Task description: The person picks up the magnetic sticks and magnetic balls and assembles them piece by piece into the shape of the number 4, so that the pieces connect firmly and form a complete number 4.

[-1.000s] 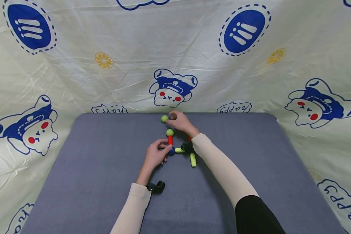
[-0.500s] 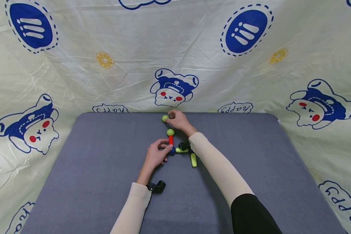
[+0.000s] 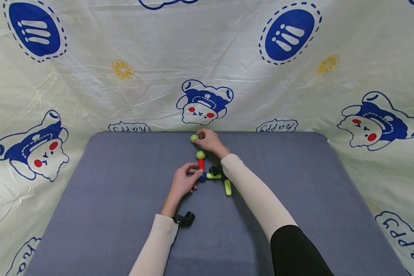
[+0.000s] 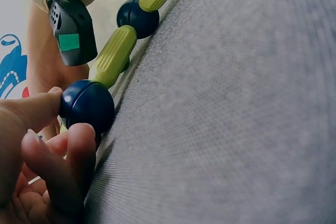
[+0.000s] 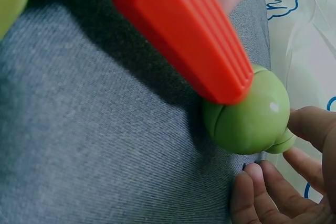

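My left hand [image 3: 183, 181] holds a blue ball [image 3: 202, 177] of a ball-and-stick building toy, its fingertips against the ball [image 4: 88, 107]. From that ball a red stick [image 3: 201, 164] runs away from me to a light green ball [image 3: 200, 155]. A yellow-green stick [image 4: 113, 56] leads sideways to a second blue ball [image 4: 137, 17], where another yellow-green stick [image 3: 227, 188] joins. Near the table's far edge my right hand [image 3: 208, 141] pinches a separate light green ball [image 3: 194, 138]. In the right wrist view this ball [image 5: 283, 142] is partly hidden behind the nearer green one [image 5: 252, 116].
The grey table [image 3: 124, 199] ends at a white printed sheet [image 3: 151, 96] hanging behind it. Dark wrist cameras sit on both wrists, the left one [image 3: 184, 219] above the cloth. My right forearm [image 3: 258, 195] passes over the table beside the joined pieces and hides part of them.
My right forearm has shifted slightly left, and its wrist camera with it. A bit of red beside the right cuff has gone out of sight. Both hands stay nearly still.
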{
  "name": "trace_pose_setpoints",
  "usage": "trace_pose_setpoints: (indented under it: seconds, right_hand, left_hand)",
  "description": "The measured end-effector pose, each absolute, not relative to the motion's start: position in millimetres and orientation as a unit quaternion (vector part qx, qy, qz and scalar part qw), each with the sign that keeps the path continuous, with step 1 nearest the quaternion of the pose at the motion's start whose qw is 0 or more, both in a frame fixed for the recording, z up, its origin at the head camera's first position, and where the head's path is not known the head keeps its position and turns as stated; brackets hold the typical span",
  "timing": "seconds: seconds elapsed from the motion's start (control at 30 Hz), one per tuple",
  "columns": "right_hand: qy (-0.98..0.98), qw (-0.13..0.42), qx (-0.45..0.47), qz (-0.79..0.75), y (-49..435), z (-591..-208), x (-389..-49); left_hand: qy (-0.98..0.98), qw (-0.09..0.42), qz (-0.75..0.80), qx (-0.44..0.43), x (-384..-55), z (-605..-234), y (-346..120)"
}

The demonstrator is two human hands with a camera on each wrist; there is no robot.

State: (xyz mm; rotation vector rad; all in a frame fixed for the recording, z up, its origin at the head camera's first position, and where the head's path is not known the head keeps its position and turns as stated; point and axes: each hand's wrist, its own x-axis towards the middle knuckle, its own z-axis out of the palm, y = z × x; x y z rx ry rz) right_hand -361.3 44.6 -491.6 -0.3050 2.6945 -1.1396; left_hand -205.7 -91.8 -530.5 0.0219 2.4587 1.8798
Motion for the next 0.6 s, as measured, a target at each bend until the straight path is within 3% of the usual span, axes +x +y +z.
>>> trace_pose_setpoints:
  seconds: [0.6]
  right_hand:
    - [0.913, 0.099, -0.098, -0.383, 43.3, -490.8, -360.3]
  left_hand:
    - [0.796, 0.026, 0.604, 0.005, -205.2, -530.8, -91.8]
